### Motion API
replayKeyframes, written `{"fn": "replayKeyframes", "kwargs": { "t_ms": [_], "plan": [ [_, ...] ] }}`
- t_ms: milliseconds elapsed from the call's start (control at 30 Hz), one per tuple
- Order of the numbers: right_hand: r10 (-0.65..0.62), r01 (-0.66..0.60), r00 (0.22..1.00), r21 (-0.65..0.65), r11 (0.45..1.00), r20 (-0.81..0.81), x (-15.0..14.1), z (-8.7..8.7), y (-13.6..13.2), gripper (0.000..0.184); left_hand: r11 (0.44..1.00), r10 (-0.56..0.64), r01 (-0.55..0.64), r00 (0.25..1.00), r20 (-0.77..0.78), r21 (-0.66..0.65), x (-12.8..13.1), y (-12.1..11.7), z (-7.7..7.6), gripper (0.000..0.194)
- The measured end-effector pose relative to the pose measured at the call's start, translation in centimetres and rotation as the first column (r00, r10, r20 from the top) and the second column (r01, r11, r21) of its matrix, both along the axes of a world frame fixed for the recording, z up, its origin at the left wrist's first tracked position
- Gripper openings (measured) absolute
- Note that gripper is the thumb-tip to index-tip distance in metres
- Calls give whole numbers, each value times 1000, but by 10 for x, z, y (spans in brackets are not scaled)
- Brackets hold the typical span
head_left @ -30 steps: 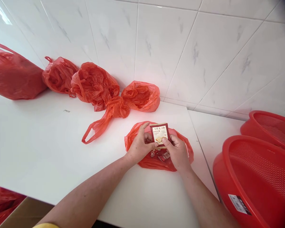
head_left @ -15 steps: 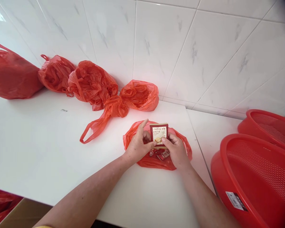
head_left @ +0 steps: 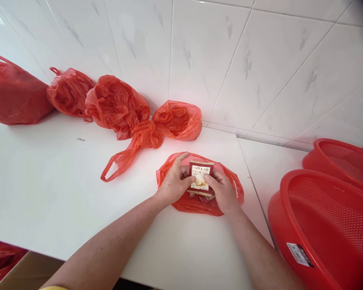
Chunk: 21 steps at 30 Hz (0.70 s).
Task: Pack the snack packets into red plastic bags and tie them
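Note:
Between my two hands is a small snack packet (head_left: 201,186), dark red with a cream label, a picture of biscuits and gold-coloured ends. My left hand (head_left: 176,181) pinches its left side with the thumb on the front. On its right side my right hand (head_left: 222,188) grips it, thumb also on the front. Below the packet lies an opened red plastic bag (head_left: 196,207), its rim spread on the white table. Inside the bag a few small wrapped items (head_left: 206,199) show, partly hidden by the packet.
Several crumpled red plastic bags (head_left: 116,104) stand along the tiled wall, one with a loop handle toward me. At right are two red plastic baskets (head_left: 293,201). A tiny scrap (head_left: 80,139) lies on the white table (head_left: 48,181). A cardboard box (head_left: 33,272) shows at lower left.
The packet has tilted and come slightly lower, so its bottom gold end now shows and it covers more of the items in the bag. Both hands keep their grip.

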State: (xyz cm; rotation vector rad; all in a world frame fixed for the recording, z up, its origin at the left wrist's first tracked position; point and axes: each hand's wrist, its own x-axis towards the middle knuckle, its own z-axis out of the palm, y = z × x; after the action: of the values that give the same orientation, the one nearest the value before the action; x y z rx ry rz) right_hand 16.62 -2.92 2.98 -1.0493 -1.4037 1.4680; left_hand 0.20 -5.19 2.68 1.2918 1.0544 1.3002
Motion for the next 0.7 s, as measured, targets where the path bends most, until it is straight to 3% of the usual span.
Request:
{"fn": "replayKeyframes", "kwargs": {
  "t_ms": [367,567,700],
  "plan": [
    [-47,46,998,13,999,40,3,0,0,24,999,15,-14,1000,-17,49,4,-3,-1,62],
    [47,-55,992,64,996,114,-1,2,-4,22,997,51,-46,995,-91,63,3,-3,-4,65],
    [28,-45,991,124,991,134,-4,2,-5,23,998,63,-60,995,-82,34,2,-1,-4,65]
  ]
}}
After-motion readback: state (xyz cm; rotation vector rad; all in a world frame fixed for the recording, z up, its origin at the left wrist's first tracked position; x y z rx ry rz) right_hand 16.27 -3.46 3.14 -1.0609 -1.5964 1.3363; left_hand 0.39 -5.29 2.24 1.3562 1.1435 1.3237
